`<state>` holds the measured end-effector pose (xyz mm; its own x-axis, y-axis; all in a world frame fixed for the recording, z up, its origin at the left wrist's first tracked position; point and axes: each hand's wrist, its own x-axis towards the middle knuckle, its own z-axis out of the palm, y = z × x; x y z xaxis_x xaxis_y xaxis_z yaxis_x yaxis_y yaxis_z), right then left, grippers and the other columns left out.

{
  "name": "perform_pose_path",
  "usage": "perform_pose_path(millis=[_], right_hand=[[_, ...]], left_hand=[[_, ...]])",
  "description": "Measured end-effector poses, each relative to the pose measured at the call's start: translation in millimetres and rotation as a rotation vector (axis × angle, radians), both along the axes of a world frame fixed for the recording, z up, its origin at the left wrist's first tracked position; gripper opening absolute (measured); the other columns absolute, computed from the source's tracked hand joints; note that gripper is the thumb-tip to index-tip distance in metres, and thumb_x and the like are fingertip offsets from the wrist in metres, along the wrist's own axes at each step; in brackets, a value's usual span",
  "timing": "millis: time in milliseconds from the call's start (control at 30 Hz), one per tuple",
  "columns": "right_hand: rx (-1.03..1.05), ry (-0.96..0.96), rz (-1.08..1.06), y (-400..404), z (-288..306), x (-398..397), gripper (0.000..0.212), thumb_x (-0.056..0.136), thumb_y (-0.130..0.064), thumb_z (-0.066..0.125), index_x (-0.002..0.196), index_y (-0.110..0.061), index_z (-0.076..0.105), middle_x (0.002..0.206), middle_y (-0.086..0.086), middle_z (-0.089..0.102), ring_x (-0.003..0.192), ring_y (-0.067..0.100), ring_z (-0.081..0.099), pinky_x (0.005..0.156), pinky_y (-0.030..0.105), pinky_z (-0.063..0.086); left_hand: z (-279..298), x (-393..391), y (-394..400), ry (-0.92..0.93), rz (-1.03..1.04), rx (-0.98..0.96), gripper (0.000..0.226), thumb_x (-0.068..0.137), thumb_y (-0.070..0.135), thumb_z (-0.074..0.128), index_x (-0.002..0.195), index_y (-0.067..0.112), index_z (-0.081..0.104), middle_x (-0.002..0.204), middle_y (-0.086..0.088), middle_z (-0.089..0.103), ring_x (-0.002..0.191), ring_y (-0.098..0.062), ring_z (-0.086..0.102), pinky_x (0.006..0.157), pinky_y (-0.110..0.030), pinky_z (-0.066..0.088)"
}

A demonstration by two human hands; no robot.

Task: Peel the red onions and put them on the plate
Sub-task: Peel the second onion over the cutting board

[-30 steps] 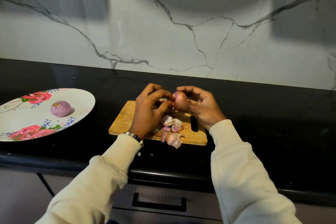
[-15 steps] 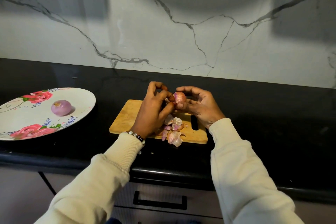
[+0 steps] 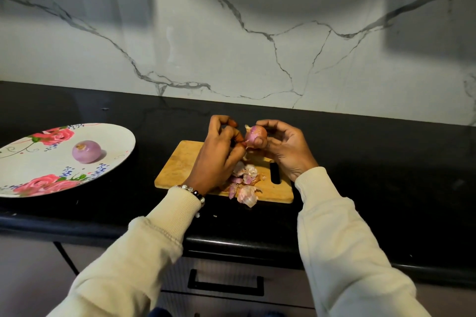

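white plate (image 3: 113, 136) pink roses; purple onion (image 3: 86, 151).

Above a rectangular wooden cutting board (image 3: 180, 167) on a black stone countertop (image 3: 386, 162), the right hand (image 3: 286, 148) grips a small, partly peeled red onion (image 3: 255, 134) between thumb and curled fingers. The left hand (image 3: 219, 152), with a beaded bracelet (image 3: 192, 192) at its wrist, has its curled fingertips at the onion's left side. Loose pink papery onion skins (image 3: 246, 183) lie on the board's near edge. Well to the left, a round white plate with pink roses (image 3: 31, 175) carries a peeled purple onion (image 3: 86, 151).
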<state>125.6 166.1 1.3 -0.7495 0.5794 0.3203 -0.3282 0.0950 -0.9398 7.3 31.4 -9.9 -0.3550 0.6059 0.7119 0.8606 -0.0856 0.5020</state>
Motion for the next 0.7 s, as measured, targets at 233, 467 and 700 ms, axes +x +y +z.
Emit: perform_pose_path(millis=[233, 467, 700], right_hand=[[-0.130, 0.048, -0.013, -1.5, 1.3, 0.2, 0.045, 0.067, -0.014, 0.080, 0.109, -0.007, 0.066, 0.117, 0.019, 0.067, 0.110, 0.039, 0.066, 0.080, 0.049, 0.061], [-0.237, 0.073, -0.016, 1.8, 5.7, 2.7, 0.038, 0.076, -0.015, 0.071, 0.112, -0.006, 0.066, 0.099, 0.007, 0.075, 0.086, 0.026, 0.072, 0.068, 0.036, 0.061], [-0.130, 0.084, 0.082, 0.2, 2.5, 0.1, 0.045, 0.067, -0.007, 0.076, 0.112, -0.006, 0.068, 0.111, 0.014, 0.070, 0.105, 0.029, 0.068, 0.080, 0.037, 0.062]], left_hand=[[-1.1, -0.1, 0.3, -0.026, -0.037, -0.003, 0.008, 0.089, 0.017, 0.050, 0.088, 0.010, 0.052, 0.109, -0.004, 0.044, 0.091, -0.013, 0.051, 0.075, -0.033, 0.053], [-0.4, -0.3, -2.4, 0.030, 0.056, 0.050, 0.005, 0.087, 0.007, 0.067, 0.089, 0.008, 0.063, 0.105, -0.002, 0.050, 0.080, -0.003, 0.050, 0.071, -0.006, 0.043], [-1.1, -3.1, -4.4, 0.156, 0.170, 0.092, 0.015, 0.087, 0.001, 0.065, 0.101, 0.006, 0.068, 0.095, -0.005, 0.067, 0.083, -0.008, 0.057, 0.076, -0.008, 0.039]])
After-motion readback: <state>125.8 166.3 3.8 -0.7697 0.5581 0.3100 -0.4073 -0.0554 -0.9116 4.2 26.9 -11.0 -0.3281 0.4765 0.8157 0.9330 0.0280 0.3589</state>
